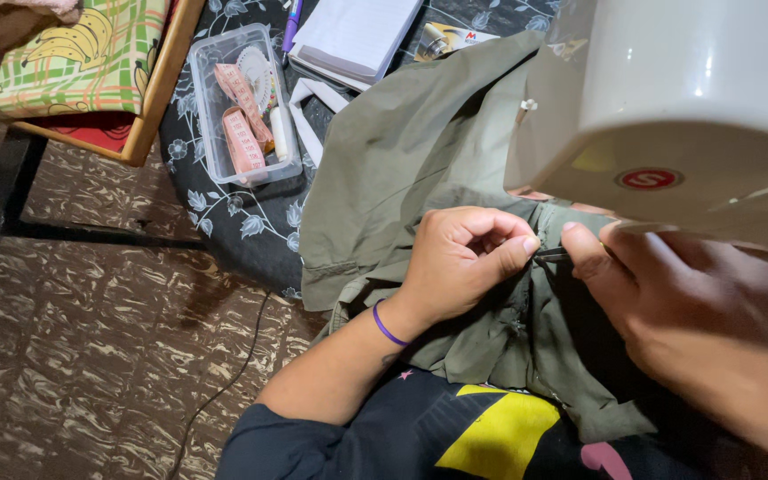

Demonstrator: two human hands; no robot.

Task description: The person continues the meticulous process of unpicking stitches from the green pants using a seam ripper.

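Olive green garment (420, 151) lies bunched over the person's lap and spreads up onto the dark floral cloth (242, 222) that covers the table. Left hand (460, 262) is curled shut, thumb and forefinger pinching a fold of the fabric, with a purple band (387, 327) round the wrist. Right hand (668, 302) meets it from the other side, fingertips closed on the same fold and on a thin dark thing between them, too small to tell what. White sewing machine (686, 98) looms just above the right hand. Farther up the table sits a clear plastic box (211, 133) holding pink measuring tape (242, 138), near a white notepad (353, 36) and a purple pen (292, 22)
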